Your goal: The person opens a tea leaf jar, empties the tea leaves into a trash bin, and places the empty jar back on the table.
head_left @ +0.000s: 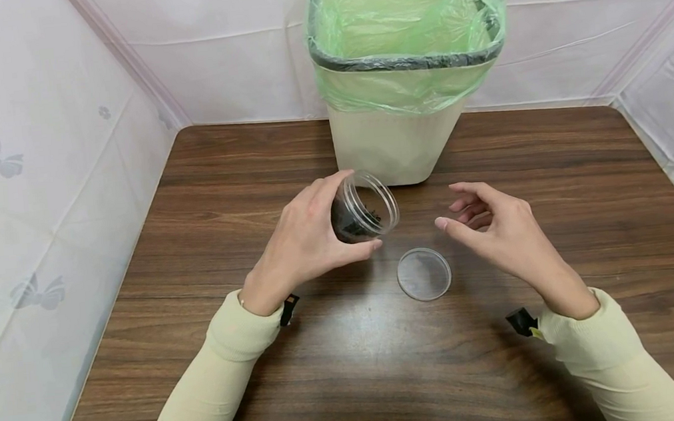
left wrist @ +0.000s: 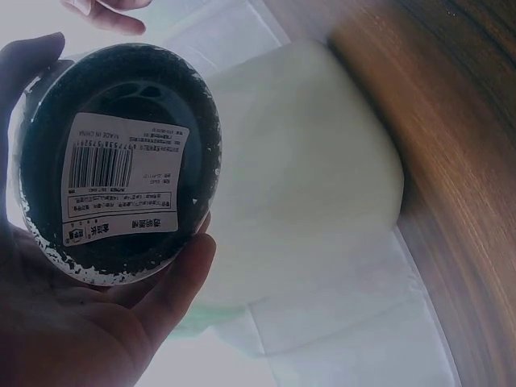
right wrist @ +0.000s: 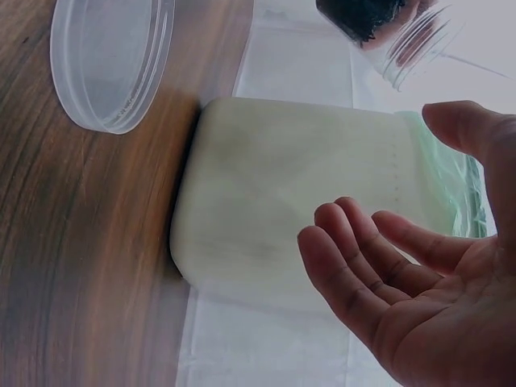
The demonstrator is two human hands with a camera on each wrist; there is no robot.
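My left hand (head_left: 306,236) grips a clear plastic jar (head_left: 357,215) around its side, tilted with its uncovered mouth facing right. Dark contents (head_left: 350,224) lie in its lower part; what they are cannot be made out. In the left wrist view the jar's base (left wrist: 121,161) shows a white barcode label (left wrist: 122,179). Right of the jar, my right hand (head_left: 498,230) hovers with bent, relaxed fingers (right wrist: 347,274) and nothing in its grasp. Between the hands, a clear round lid (head_left: 423,274) lies on the table.
A cream bin (head_left: 394,142) stands at the table's back, lined with a green plastic bag (head_left: 410,87) folded over its dark rim. The wooden table (head_left: 208,248) has pale patterned sheets (head_left: 56,161) hanging behind it and at its sides.
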